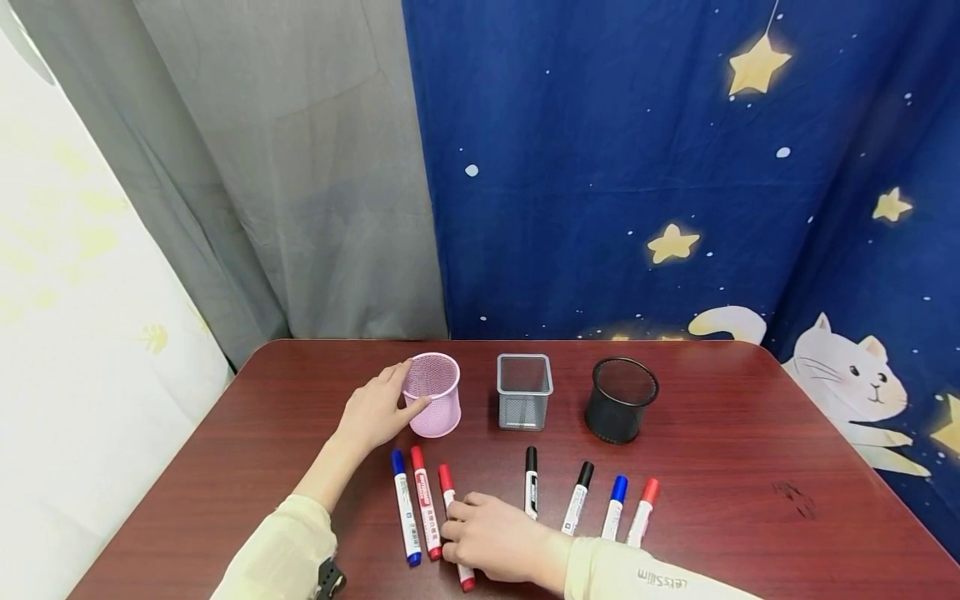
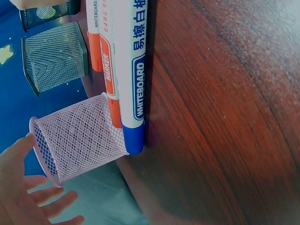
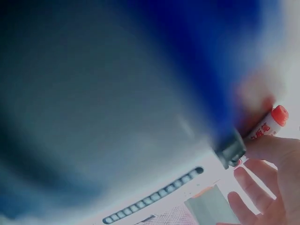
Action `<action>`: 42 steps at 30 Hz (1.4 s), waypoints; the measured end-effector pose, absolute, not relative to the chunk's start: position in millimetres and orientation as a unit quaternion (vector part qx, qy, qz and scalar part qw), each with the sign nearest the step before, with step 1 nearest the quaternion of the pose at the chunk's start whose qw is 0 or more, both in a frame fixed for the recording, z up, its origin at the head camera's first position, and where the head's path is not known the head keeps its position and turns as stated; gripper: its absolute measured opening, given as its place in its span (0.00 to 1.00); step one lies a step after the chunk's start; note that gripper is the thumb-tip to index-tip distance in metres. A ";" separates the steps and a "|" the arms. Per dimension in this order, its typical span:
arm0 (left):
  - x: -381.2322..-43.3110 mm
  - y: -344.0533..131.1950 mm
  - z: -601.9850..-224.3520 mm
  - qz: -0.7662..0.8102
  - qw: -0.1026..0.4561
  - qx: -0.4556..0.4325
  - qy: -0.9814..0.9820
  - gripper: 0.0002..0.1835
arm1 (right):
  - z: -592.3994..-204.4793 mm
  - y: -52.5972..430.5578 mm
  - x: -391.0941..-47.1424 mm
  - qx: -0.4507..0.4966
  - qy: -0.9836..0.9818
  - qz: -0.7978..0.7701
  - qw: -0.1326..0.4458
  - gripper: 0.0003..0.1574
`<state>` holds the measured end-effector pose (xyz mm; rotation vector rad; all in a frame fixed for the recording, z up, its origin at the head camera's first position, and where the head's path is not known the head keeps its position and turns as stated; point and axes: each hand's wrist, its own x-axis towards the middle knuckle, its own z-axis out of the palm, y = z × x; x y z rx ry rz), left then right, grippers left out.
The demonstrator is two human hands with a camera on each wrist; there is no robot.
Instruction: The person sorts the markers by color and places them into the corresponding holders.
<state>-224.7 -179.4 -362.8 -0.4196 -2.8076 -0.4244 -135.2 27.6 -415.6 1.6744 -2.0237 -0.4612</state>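
Lying on a reddish-brown table (image 1: 720,417) are markers (image 1: 427,505); curtains (image 1: 570,225) hang behind.

Two lanes showed: one between the pink cup (image 1: 438,418) and the square grey cup (image 1: 522,412), another from there to the black cup (image 1: 613,418), with wider room to its right! The left hand (image 1: 377,408) blocked the pink cup's left side; nearer, the right hand (image 1: 501,537) and right sleeve (image 1: 633,573) lay across the marker row (image 1: 532,490).
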 end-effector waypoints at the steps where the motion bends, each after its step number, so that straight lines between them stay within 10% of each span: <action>1: -224.7 -179.3 -362.7 -0.146 0.135 -0.144 -0.969 0.38 | -415.6 27.3 -135.0 0.611 -0.735 -0.172 0.238 0.07; 42: -225.0 -178.7 -363.4 -0.140 0.138 -0.136 -0.971 0.37 | -373.4 61.2 -140.6 0.558 -0.714 0.395 0.149 0.16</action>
